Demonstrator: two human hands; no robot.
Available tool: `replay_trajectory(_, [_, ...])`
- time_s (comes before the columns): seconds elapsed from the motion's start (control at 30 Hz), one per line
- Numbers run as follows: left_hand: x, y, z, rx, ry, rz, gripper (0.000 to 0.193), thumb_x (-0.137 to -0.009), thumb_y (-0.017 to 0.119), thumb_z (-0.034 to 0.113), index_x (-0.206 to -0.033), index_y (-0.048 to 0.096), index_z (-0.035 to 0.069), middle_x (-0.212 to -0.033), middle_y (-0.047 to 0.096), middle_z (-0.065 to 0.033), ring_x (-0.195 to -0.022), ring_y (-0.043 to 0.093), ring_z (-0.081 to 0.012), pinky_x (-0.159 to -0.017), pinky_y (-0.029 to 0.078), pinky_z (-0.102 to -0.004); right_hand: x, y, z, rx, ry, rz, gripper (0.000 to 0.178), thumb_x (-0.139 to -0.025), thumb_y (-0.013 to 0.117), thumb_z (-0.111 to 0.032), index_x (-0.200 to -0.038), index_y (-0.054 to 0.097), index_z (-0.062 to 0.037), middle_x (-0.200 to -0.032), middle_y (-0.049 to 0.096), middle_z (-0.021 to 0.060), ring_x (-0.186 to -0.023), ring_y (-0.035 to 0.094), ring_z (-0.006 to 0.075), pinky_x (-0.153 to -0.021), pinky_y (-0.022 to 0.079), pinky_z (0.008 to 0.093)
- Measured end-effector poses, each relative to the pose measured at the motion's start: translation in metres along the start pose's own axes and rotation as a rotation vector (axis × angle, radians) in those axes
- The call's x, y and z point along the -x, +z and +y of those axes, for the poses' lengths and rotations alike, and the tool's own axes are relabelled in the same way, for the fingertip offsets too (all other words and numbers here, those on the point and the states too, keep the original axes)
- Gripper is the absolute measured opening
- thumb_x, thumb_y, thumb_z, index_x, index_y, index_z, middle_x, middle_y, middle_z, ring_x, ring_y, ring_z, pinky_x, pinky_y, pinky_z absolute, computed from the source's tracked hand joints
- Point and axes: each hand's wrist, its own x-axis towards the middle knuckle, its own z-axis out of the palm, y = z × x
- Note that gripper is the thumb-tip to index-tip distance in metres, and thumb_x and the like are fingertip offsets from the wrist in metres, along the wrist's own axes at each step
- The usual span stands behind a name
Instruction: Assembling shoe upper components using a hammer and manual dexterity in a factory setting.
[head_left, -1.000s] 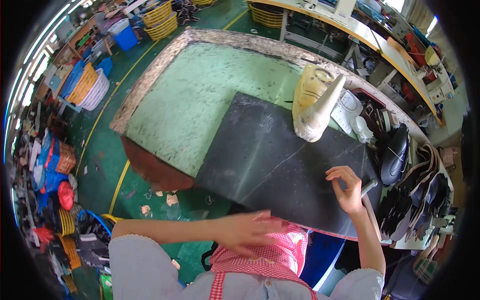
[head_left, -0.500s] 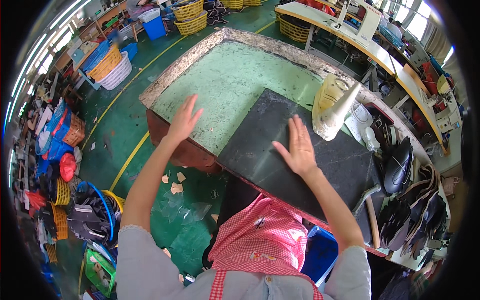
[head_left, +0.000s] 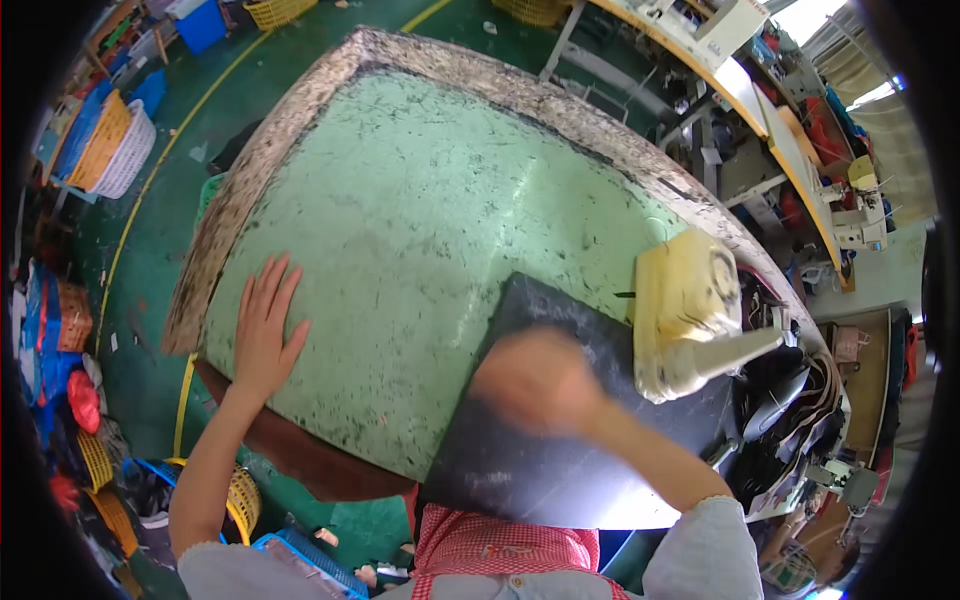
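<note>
My left hand (head_left: pixel 265 335) lies with fingers stretched out at the left side of a worn pale green tabletop (head_left: pixel 400 240), holding nothing. My right hand (head_left: pixel 540 385) is over the upper left part of a black square board (head_left: pixel 540 470); motion smears its fingers, so I cannot make out how they are held. To the right of that hand a yellowed plastic jug (head_left: pixel 690 300) with a pale tapered spout stands partly over the board. Black pieces (head_left: pixel 770 420) are heaped beside the board's right end.
A raised, stained rim (head_left: pixel 480 75) runs along the table's far and left sides. Beyond it on the right stands a long bench (head_left: pixel 750 105) with sewing machines. Baskets (head_left: pixel 115 150) stand on the left, and a blue crate (head_left: pixel 310 565) sits on the floor below the near edge.
The view has shifted forward over the table. My left hand has come down and left onto the green top. My right hand, spread over the board before, is now blurred by motion.
</note>
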Motion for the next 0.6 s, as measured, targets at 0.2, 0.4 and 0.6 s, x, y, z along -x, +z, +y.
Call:
replay_trajectory(0.2, [-0.013, -0.013, 0.004, 0.065, -0.035, -0.094, 0.065, -0.092, 0.061, 0.021, -0.152, 0.04, 0.006, -0.16, 0.034, -0.0174, -0.149, 0.03, -0.0394, -0.121, 0.02, -0.0581, -0.056, -0.011, 0.071, 0.214, 0.581, 0.288, 0.014, -0.091, 0.062, -0.007, -0.105, 0.06, -0.0024, -0.093, 0.064, 0.0184, -0.085, 0.062, 0.0387, -0.077, 0.052, 0.05])
replay_trajectory(0.4, [-0.013, -0.015, 0.001, 0.122, -0.055, -0.108, 0.063, -0.093, 0.059, 0.027, -0.15, 0.042, 0.007, -0.158, 0.036, -0.0179, -0.148, 0.031, -0.0398, -0.121, 0.02, -0.0579, -0.087, -0.005, 0.051, -0.153, 0.795, 0.429, 0.017, -0.089, 0.064, -0.007, -0.103, 0.073, -0.0052, -0.095, 0.074, 0.0127, -0.082, 0.07, 0.0325, -0.076, 0.056, 0.0425])
replay_trajectory(0.6, [-0.012, -0.018, -0.003, 0.181, -0.066, -0.124, 0.059, -0.092, 0.06, 0.023, -0.148, 0.046, 0.008, -0.157, 0.039, -0.017, -0.147, 0.033, -0.0391, -0.121, 0.021, -0.0579, -0.114, -0.002, 0.021, -0.323, 0.14, -0.157, 0.024, -0.091, 0.064, -0.014, -0.113, 0.072, -0.0091, -0.107, 0.073, 0.0142, -0.103, 0.068, 0.0314, -0.093, 0.053, 0.0406])
